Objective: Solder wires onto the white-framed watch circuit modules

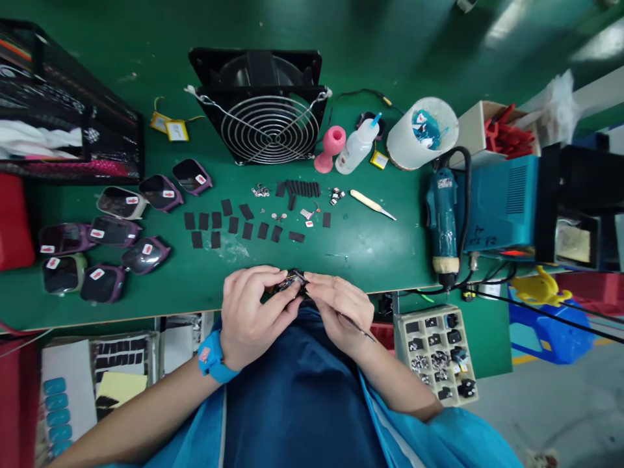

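At the bench's front edge my left hand (260,309) is closed, fingers and thumb pinching a small dark electronic part (294,281) with a bit of yellow wire showing. Its exact kind is mostly covered by fingers. My right hand (341,305) grips the other side of the same part with its fingertips. A thin metal tool, like tweezers (358,327), lies tucked in that hand and points back toward the wrist. Beyond the hands, several small black rectangular pads (247,231) are spread on the green bench (273,257), beside small metal pieces (279,216).
Watch-like units with red-arrow stickers (114,232) lie at left. A caged fan (273,127) stands at back, beside a pink holder (330,149), white bottle (357,146) and cup (419,136). An electric screwdriver (444,221) hangs at right above a parts tray (436,357).
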Motion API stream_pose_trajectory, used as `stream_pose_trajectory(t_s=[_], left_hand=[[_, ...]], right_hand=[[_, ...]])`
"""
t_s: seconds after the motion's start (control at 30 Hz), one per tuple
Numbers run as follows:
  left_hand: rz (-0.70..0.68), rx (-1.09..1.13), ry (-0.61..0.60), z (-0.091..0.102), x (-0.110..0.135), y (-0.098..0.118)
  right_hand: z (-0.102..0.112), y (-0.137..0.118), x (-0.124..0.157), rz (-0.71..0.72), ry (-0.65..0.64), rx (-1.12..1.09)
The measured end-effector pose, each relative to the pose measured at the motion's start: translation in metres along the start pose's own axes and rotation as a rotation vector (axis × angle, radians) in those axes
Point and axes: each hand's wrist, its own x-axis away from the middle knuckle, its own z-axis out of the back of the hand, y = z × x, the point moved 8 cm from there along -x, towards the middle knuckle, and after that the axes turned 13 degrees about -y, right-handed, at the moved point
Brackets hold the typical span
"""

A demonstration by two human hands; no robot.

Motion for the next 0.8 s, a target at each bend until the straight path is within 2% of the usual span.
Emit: stream_pose_trajectory(t_s=[0.2,0.8], left_hand=[[0.005,0.004,0.0,0.0002,0.0005,-0.0007],[0.014,0.01,-0.007,0.0017,-0.0011,0.0003]], right_hand=[[0.0034,0.0002,-0.0035,-0.028,-0.038,-0.04],[0.0031,0.002,0.0005,-0.026,-0.013,-0.02]])
